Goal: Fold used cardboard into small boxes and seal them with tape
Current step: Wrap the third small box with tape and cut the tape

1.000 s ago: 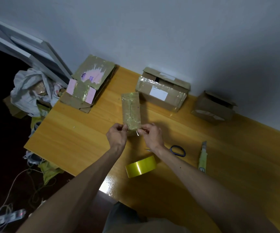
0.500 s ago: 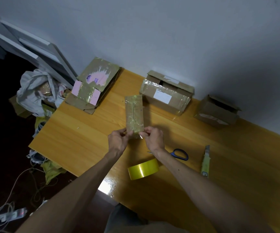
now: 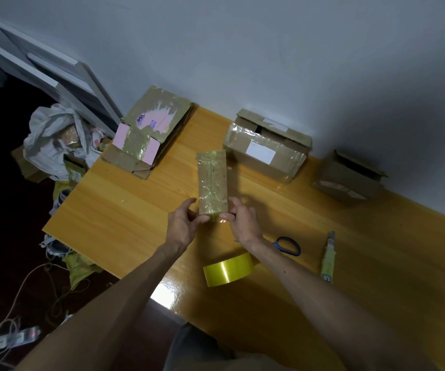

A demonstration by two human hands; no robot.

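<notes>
Between both hands (image 3: 181, 226), taped box (image 3: 212, 182) (sealed)

Off the wooden table's (image 3: 125, 210) left edge, a crumpled white bag (image 3: 53, 140) sits on the dark floor beside leaning white boards (image 3: 55, 76), with tangled cables (image 3: 15, 311) and a power strip (image 3: 12, 338) nearer the camera.

Honey-yellow wood-grain table (image 3: 125, 210), brown cardboard box (image 3: 212, 180) under glossy greenish tape, yellow tape roll (image 3: 228, 269), blue-handled scissors (image 3: 288, 245), pale green utility knife (image 3: 328, 259), flattened cardboard (image 3: 149, 132) — brown with pink patches — grey-white wall (image 3: 269, 49)
</notes>
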